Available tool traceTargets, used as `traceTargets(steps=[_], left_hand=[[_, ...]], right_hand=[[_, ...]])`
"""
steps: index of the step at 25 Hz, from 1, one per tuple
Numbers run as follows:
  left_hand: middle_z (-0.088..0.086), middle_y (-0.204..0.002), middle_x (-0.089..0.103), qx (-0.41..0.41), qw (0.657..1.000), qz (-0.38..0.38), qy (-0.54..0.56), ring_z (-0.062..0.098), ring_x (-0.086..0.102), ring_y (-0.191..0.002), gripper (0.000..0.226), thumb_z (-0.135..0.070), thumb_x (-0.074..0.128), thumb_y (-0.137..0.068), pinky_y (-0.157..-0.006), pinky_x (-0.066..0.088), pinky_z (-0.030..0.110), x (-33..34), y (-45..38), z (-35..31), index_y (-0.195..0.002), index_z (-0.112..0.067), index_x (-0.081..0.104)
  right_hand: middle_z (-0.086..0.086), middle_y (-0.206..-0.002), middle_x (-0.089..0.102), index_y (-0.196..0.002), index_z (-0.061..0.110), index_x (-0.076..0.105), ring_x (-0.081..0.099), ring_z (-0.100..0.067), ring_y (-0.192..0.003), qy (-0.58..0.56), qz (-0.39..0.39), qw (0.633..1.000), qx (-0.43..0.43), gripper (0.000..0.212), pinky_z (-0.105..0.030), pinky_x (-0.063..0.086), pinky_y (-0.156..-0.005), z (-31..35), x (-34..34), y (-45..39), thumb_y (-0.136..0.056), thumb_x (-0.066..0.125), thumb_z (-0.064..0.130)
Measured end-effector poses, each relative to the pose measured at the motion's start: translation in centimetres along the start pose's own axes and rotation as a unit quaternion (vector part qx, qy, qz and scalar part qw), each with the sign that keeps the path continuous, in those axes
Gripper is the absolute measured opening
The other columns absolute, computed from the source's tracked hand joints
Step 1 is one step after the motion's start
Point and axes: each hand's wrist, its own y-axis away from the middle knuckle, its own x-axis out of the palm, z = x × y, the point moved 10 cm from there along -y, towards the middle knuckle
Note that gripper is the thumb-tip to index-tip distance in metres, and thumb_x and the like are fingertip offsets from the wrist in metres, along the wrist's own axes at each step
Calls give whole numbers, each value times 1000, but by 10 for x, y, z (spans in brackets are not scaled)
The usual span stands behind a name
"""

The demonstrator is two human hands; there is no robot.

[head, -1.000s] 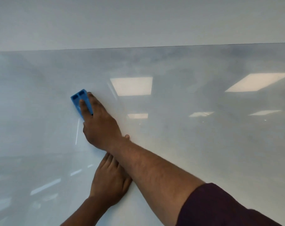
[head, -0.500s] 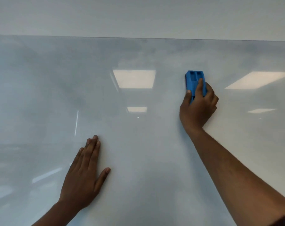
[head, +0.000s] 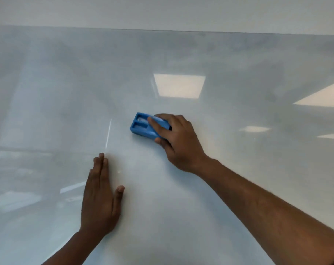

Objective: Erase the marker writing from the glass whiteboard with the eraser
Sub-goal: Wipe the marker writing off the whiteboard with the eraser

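Note:
The glass whiteboard (head: pixel 238 178) fills nearly the whole head view, pale grey-blue and glossy, with faint smeared haze and no legible marker writing. My right hand (head: pixel 178 142) grips a blue plastic eraser (head: pixel 142 127) and presses it flat on the glass near the middle, the eraser pointing up and left. My left hand (head: pixel 100 197) lies flat on the board below and left of the eraser, fingers together, thumb out, holding nothing.
The board's top edge (head: pixel 181 31) meets a plain white wall (head: pixel 162 12) above. Reflections of ceiling light panels (head: pixel 179 86) show on the glass at centre and right. A thin bright streak (head: pixel 108 133) sits left of the eraser.
My right hand swept the eraser from the left to the upper right, and now it has come back down and left to the middle. My left hand stays flat on the glass.

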Motion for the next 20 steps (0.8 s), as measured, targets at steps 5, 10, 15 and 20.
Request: traceTargets(steps=[5,10,15,20], left_hand=[[0,-176,9,37,998,50,-30,20,10,-163,71,-37,33,-103,-131,9,31,-10,10,23,-166,-12,13],[-3,-176,6,76,990,115,-30,18,8,-163,66,-38,31,-107,-131,6,31,10,20,-21,-167,-16,14],[-3,-176,7,132,982,129,-34,17,7,-163,65,-30,36,-107,-132,10,38,27,14,-65,-166,-15,15],[0,-176,13,107,990,77,-44,19,9,-163,62,-27,37,-107,-132,14,41,38,12,-90,-165,-13,20]], right_hand=[[7,-138,61,-143,28,59,63,-20,-118,-50,52,995,-61,41,-32,44,-109,84,33,153,-104,60,41],[9,-128,67,-133,28,68,62,-10,-112,-138,155,977,-57,40,-30,54,-98,123,31,218,-109,47,51],[-19,-141,59,-150,10,54,56,-38,-120,43,-111,984,131,54,-51,49,-99,-88,-127,100,-111,37,42],[-20,-145,54,-157,12,45,53,-40,-128,69,-62,975,199,52,-46,46,-103,-181,-157,84,-108,39,31]])
